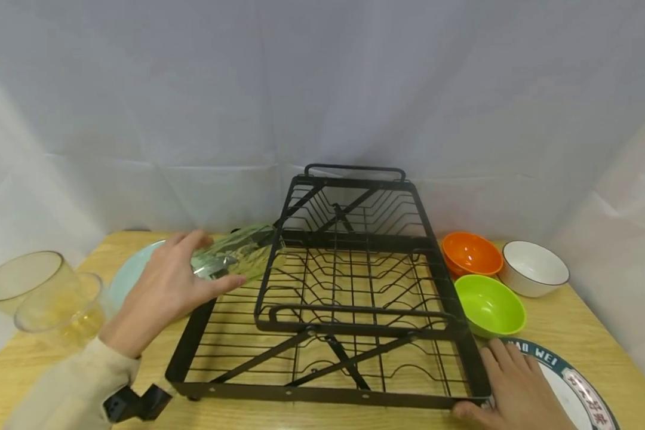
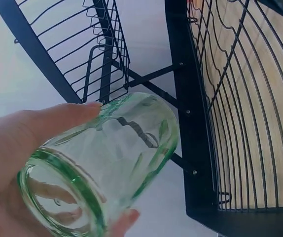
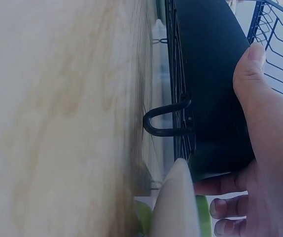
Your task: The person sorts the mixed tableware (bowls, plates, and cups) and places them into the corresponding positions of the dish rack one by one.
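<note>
My left hand [image 1: 174, 278] grips a clear, green-tinted drinking glass [image 1: 239, 254] between thumb and fingers. The glass lies tilted over the left part of a black two-tier wire dish rack [image 1: 247, 391], beside the raised upper tier. In the left wrist view, the thick end of the glass [image 2: 126, 143] faces the palm and the far end points at the rack. At the rack's front right corner, my right hand [image 1: 521, 388] holds the frame, its thumb [image 3: 254, 61] on the black panel [image 3: 213, 89] and its fingers round the end.
Right of the rack stand an orange bowl [image 1: 472, 255], a white bowl [image 1: 534, 269] and a green bowl [image 1: 490, 304]. A white plate [image 1: 567, 394] with a dark patterned rim lies by my right hand. At left are two yellowish transparent vessels [image 1: 24, 278] [image 1: 59, 307] and a pale blue plate [image 1: 131, 272].
</note>
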Demonstrator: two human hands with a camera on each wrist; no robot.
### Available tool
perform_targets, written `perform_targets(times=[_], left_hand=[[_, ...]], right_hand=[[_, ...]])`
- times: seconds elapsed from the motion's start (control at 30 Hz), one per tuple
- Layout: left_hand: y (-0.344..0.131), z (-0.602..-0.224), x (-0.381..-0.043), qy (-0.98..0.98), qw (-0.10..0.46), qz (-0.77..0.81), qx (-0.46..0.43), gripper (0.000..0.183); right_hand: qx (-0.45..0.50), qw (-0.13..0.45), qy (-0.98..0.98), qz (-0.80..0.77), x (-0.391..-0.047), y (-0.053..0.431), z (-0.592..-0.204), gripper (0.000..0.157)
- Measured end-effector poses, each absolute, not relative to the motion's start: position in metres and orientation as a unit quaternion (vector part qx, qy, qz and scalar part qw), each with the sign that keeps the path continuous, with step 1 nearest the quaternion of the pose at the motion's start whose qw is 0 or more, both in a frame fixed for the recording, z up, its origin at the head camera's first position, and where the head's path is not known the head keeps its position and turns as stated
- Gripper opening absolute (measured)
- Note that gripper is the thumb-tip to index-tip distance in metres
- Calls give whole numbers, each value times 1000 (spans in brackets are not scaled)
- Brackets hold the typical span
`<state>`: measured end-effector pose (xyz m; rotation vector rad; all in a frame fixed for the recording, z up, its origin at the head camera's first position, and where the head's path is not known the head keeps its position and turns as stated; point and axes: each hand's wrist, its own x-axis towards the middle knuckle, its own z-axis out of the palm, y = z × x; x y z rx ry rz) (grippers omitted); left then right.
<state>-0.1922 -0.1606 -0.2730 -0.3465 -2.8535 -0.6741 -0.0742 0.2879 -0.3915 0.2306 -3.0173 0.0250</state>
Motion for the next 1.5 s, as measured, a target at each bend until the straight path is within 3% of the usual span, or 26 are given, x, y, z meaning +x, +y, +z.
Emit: perform_targets(times=[0.67, 0.93, 1.33, 1.5], left_hand=[[-143, -276, -192, -933, 128, -336, 4, 92], [-139, -272, -198, -936, 154, -315, -18, 89], [-131, -256, -230, -961, 74, -264, -38, 98], [-124, -255, -248, -967, 57, -244, -45, 86]], right_hand=[[75, 55, -996, 18, -73, 291, -395, 83], [62, 35, -997, 33, -74, 288, -395, 83], [58, 33, -997, 25, -74, 287, -394, 84], [54, 29, -998, 24, -75, 287, -395, 83]])
